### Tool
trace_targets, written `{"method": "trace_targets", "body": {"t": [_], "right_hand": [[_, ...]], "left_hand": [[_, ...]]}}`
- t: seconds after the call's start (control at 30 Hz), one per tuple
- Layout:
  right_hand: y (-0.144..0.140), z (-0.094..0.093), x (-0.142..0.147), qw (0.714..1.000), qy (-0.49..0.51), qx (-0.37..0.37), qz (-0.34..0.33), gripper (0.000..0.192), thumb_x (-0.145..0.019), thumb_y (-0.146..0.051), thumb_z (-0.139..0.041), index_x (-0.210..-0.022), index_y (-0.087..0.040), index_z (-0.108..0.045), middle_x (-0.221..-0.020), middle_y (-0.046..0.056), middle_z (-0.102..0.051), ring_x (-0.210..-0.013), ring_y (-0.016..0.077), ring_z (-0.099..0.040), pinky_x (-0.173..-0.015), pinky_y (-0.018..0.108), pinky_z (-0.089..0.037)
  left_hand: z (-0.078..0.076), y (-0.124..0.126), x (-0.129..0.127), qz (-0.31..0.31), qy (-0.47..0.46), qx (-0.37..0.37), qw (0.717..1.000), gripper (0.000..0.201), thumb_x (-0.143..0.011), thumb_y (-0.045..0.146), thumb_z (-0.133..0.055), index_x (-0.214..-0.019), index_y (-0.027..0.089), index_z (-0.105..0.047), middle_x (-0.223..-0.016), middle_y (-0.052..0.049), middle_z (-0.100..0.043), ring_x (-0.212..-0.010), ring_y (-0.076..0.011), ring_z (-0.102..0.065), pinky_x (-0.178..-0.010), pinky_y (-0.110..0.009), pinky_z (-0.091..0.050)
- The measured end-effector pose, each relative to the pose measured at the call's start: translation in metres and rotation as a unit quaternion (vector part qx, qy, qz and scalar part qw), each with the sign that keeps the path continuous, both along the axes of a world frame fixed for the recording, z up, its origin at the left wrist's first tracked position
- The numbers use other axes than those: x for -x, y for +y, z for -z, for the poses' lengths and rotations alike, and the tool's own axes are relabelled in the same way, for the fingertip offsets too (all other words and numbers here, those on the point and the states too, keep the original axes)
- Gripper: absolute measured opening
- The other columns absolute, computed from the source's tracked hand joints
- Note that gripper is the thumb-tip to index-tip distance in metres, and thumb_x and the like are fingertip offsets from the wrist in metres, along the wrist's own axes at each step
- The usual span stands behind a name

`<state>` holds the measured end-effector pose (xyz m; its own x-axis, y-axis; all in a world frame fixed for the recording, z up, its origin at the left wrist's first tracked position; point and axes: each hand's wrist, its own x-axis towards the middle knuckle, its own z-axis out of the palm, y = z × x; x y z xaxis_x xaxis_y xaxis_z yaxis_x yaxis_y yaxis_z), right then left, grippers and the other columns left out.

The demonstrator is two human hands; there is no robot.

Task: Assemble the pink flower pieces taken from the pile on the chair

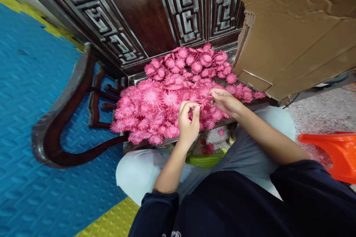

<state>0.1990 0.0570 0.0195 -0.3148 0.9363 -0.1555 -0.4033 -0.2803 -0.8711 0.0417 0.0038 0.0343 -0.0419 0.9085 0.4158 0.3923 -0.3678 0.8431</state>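
A heap of pink artificial flower heads (151, 98) with thin pointed petals covers the seat of a dark carved wooden bench. Above the front edge of the heap, my left hand (189, 122) is closed in a pinch, thumb tip against the forefinger. Whatever lies between those fingertips is too small to make out. Just to the right and slightly farther away, my right hand (225, 103) is also closed, its fingers bent together beside pink petals. Its fingertips blend with the flowers behind, so what they hold is unclear. The two hands are apart.
The carved bench back (144, 3) rises behind the heap, with a curved armrest (63, 133) at left. A large cardboard box (294, 37) stands at right. An orange plastic stool (336, 152) is beside my leg. Something green (205, 160) shows between my knees, near fallen pink pieces.
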Motion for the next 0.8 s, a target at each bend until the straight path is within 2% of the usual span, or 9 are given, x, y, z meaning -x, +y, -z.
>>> {"method": "trace_targets", "body": {"t": [0.13,0.3,0.4,0.57,0.67,0.8], "right_hand": [[0.001,0.001,-0.001,1.000,0.001,0.002,0.023,0.033,-0.056,-0.041,-0.079,-0.066,-0.017,-0.060,-0.062,-0.004,-0.051,-0.056,0.0077,-0.043,-0.057,0.024,-0.034],[0.002,0.003,-0.001,0.999,0.011,0.017,0.048,0.030,-0.057,-0.039,-0.079,-0.067,-0.018,-0.059,-0.060,-0.004,-0.051,-0.055,0.0078,-0.042,-0.056,0.024,-0.033],[0.004,0.003,-0.002,0.997,0.020,0.031,0.060,0.031,-0.055,-0.037,-0.081,-0.065,-0.018,-0.058,-0.059,-0.004,-0.050,-0.055,0.0074,-0.043,-0.056,0.023,-0.033],[0.012,0.005,-0.010,0.984,0.049,0.104,0.137,0.029,-0.062,-0.032,-0.077,-0.067,-0.020,-0.051,-0.056,-0.007,-0.047,-0.050,0.0072,-0.042,-0.051,0.023,-0.031],[0.016,0.006,-0.014,0.973,0.053,0.145,0.169,0.027,-0.067,-0.030,-0.074,-0.068,-0.019,-0.050,-0.055,-0.007,-0.047,-0.048,0.0066,-0.040,-0.049,0.024,-0.029],[0.016,0.006,-0.014,0.976,0.033,0.162,0.145,0.025,-0.069,-0.030,-0.072,-0.067,-0.019,-0.049,-0.057,-0.007,-0.048,-0.048,0.0066,-0.040,-0.048,0.024,-0.027]], "left_hand": [[0.001,0.000,0.000,-0.017,-0.021,-0.008,1.000,0.013,-0.087,0.024,-0.050,-0.077,0.018,-0.055,-0.076,0.000,-0.053,-0.074,-0.0116,-0.051,-0.069,-0.024,-0.040],[0.001,-0.002,0.000,0.001,-0.014,-0.020,1.000,0.012,-0.087,0.023,-0.048,-0.077,0.019,-0.052,-0.077,-0.001,-0.051,-0.077,-0.0119,-0.050,-0.072,-0.024,-0.040],[0.000,-0.002,0.001,-0.013,-0.012,-0.022,1.000,0.013,-0.087,0.025,-0.049,-0.077,0.019,-0.051,-0.076,0.000,-0.050,-0.075,-0.0117,-0.049,-0.070,-0.024,-0.040],[0.001,0.000,0.005,-0.058,-0.007,-0.037,0.998,0.018,-0.089,0.029,-0.044,-0.077,0.019,-0.051,-0.075,-0.001,-0.049,-0.073,-0.0123,-0.049,-0.069,-0.025,-0.039],[0.006,0.006,0.009,-0.086,0.105,-0.052,0.989,0.017,-0.087,0.030,-0.049,-0.078,0.019,-0.057,-0.076,-0.002,-0.054,-0.076,-0.0146,-0.050,-0.072,-0.029,-0.037],[0.021,0.015,0.009,-0.168,0.302,-0.073,0.935,0.016,-0.084,0.035,-0.055,-0.084,0.024,-0.067,-0.084,-0.006,-0.062,-0.083,-0.0210,-0.048,-0.075,-0.036,-0.029]]}}
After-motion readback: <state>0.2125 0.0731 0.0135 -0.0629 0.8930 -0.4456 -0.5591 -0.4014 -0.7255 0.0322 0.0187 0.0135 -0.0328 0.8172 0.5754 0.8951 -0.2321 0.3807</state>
